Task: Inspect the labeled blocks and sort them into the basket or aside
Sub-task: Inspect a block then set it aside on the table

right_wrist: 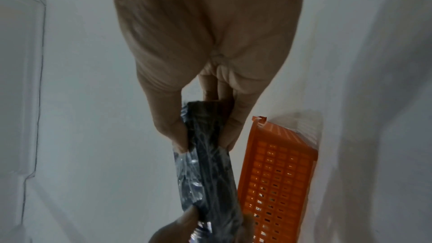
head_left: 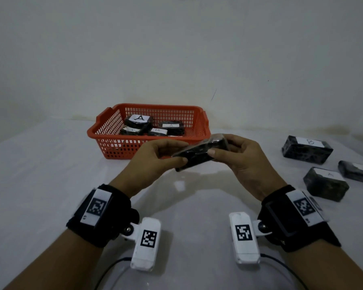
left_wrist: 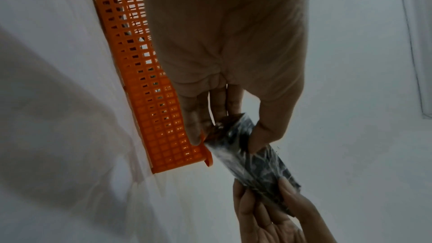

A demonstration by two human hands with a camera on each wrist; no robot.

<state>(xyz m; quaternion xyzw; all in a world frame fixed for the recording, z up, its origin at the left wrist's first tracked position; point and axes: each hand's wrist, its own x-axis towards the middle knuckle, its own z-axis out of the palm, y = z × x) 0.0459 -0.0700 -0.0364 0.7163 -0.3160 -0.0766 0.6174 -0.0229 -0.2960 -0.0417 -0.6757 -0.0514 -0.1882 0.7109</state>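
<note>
Holding a dark block [head_left: 199, 152] by both ends above the white table [head_left: 40, 174], just in front of the orange basket [head_left: 113, 147]: left hand [head_left: 159, 158] pinches the near-left end w/ thumb and fingers, right hand [head_left: 239, 158] pinches the far-right end likewise. Long axis runs left-right, right end tilted up and away. Block is rectangular, wrapped in glossy crinkled plastic; label not visible. Basket is plastic lattice, w/ labeled blocks inside.
</note>
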